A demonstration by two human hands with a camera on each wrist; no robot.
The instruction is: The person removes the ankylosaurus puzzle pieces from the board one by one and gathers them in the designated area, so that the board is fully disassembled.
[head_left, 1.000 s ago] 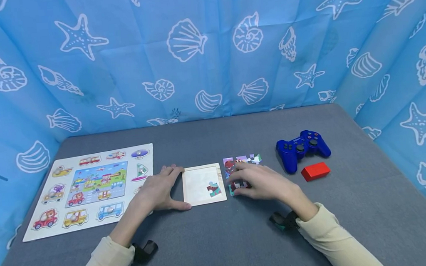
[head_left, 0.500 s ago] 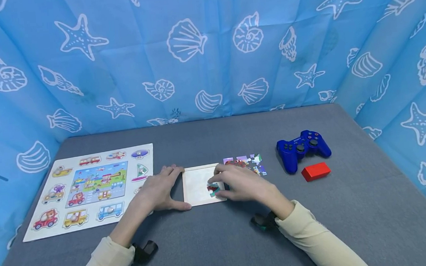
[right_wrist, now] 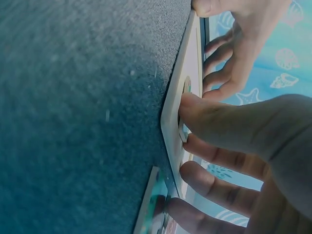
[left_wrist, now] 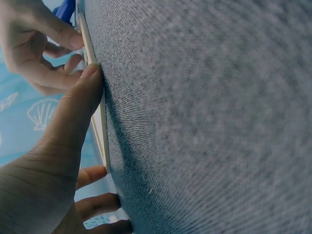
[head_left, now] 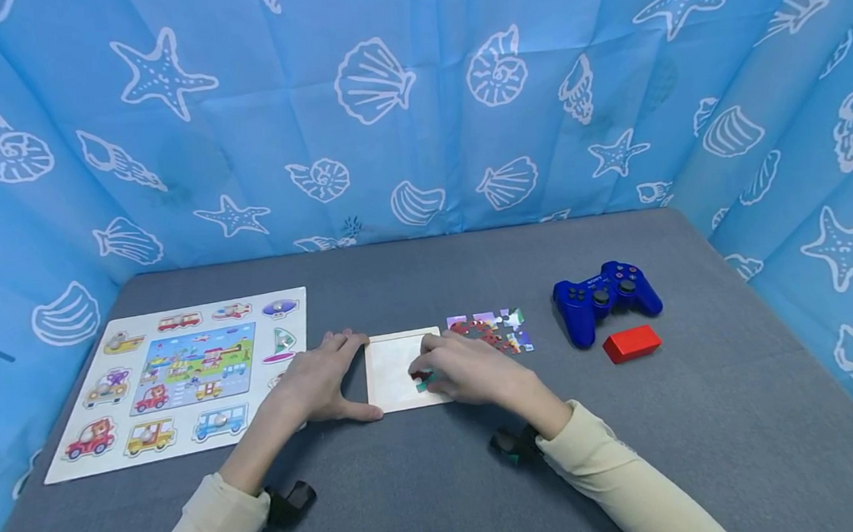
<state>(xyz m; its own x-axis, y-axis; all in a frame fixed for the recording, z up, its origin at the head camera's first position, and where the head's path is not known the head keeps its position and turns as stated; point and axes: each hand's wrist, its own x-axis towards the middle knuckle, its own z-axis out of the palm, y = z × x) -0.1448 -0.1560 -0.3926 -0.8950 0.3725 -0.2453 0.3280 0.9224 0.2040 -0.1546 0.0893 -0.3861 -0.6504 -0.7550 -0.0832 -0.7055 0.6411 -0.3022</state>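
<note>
A shallow square wooden puzzle tray (head_left: 388, 373) lies flat on the table. My left hand (head_left: 318, 379) rests at its left side, thumb against the near corner and a fingertip at the far one, fingers spread. Over the tray's right part, my right hand (head_left: 472, 371) pinches a red-and-teal jigsaw piece (right_wrist: 184, 132) between thumb and index finger; the hand hides much of it in the head view. Right of the tray lie several jigsaw pieces (head_left: 503, 331) with red, purple and white print, the nearer ones covered by the right hand.
At the left is a large vehicle peg-puzzle board (head_left: 120, 432), partly under the left hand's wrist. A blue game controller (head_left: 602, 298) and a red block (head_left: 631, 342) sit at the right. A blue seashell-print curtain (head_left: 416, 133) encloses the grey table (head_left: 430, 499).
My right hand has moved left from the loose pieces onto the tray's right part, to the piece lying there, and its fingers have closed around it. The left hand has stayed put.
</note>
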